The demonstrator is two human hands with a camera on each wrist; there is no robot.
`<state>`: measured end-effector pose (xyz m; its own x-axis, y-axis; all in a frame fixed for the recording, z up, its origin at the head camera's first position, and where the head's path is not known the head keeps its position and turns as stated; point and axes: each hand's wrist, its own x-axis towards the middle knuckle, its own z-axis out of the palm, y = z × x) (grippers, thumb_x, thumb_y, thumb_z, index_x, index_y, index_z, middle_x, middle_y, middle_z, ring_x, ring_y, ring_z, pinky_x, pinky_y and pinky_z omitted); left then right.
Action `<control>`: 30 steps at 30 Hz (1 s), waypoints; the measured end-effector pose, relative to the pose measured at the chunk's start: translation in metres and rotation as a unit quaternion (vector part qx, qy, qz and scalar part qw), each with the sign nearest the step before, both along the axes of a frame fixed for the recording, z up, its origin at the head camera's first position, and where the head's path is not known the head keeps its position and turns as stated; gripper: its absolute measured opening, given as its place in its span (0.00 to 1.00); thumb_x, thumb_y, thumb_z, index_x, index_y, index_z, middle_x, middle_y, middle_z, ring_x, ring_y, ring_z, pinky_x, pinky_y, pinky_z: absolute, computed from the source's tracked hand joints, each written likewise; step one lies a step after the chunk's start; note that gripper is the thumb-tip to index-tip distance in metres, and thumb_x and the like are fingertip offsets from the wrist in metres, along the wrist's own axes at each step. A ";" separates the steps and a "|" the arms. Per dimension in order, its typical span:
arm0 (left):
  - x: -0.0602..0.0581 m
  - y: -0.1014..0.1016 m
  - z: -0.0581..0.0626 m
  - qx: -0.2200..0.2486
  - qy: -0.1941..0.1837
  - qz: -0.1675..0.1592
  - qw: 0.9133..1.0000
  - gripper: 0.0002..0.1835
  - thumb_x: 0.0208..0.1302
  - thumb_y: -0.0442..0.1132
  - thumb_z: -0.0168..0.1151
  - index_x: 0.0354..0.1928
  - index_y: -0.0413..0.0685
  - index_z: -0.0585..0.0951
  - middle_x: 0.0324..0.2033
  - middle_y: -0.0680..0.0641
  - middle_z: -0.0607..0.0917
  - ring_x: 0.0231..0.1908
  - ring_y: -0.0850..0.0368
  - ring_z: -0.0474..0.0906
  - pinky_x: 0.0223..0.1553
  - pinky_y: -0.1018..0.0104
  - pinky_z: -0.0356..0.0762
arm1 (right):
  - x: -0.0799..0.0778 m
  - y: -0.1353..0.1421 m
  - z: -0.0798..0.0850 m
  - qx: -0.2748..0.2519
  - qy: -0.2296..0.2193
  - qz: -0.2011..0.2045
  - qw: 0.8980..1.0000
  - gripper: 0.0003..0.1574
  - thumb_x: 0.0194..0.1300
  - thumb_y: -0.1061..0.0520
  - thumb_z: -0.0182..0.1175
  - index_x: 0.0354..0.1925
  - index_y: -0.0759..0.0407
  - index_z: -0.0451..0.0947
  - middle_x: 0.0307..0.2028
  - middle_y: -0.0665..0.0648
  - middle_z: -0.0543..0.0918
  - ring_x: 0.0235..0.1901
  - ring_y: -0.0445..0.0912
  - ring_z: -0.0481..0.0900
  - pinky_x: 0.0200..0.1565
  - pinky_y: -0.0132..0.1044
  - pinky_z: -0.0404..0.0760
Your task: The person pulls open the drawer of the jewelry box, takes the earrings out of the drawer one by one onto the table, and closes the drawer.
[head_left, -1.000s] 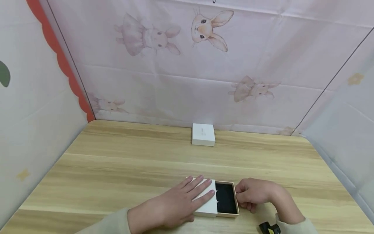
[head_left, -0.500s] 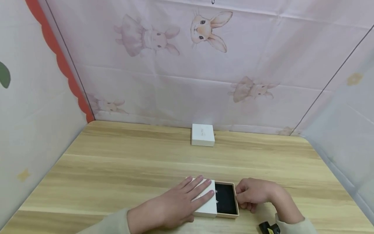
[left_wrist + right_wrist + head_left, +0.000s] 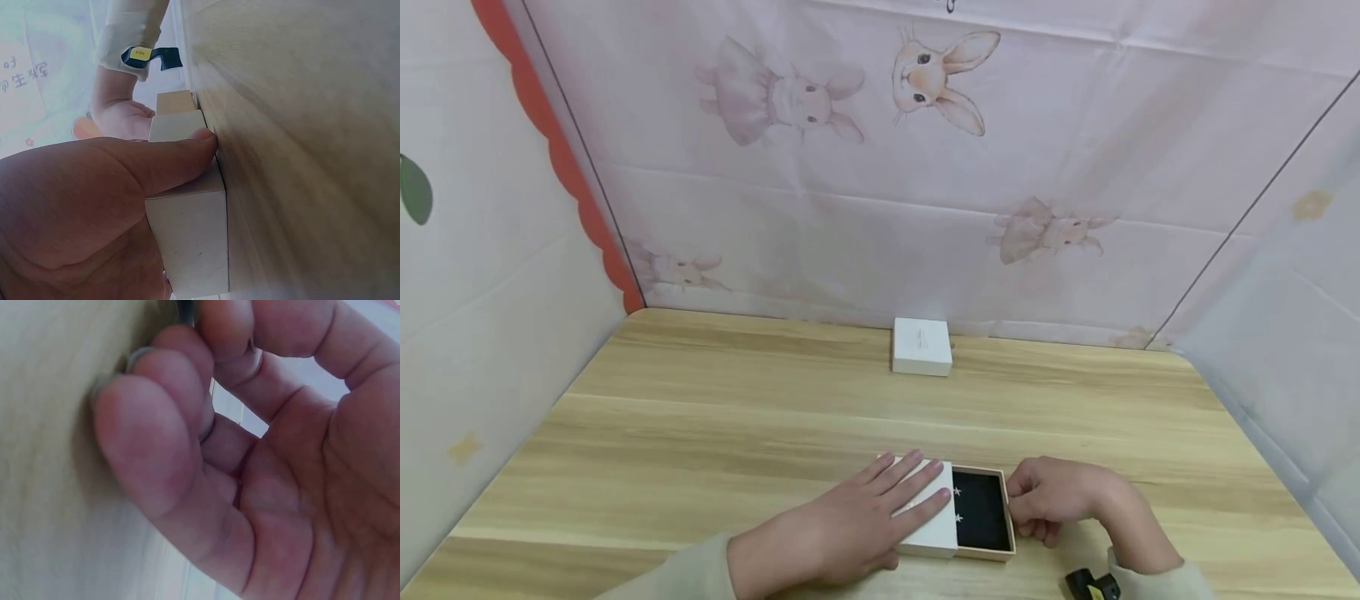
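The left hand (image 3: 865,521) pressed the cover (image 3: 936,528) with spread fingers, while the right hand (image 3: 1060,493) pinched the tray (image 3: 987,552) sticking out at three o'clock.

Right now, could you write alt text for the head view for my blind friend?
A person's left hand lies on a white box sleeve while the right hand holds the end of its partly open drawer, where two small star shapes show against black lining. Another white box sits farther back on the wooden table, before a pale backdrop printed with rabbits.
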<state>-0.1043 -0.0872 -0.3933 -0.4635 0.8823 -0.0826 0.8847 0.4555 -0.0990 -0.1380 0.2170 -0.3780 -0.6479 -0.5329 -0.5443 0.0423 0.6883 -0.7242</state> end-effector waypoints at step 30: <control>0.002 0.000 0.001 -0.009 0.014 0.004 1.000 0.47 0.70 0.59 0.57 0.81 0.56 0.44 0.80 0.46 0.43 0.78 0.46 0.41 0.76 0.53 0.50 | -0.001 0.004 -0.001 0.005 0.008 0.007 1.000 0.11 0.57 0.64 0.52 0.20 0.67 0.70 0.18 0.50 0.75 0.17 0.42 0.73 0.21 0.31 0.79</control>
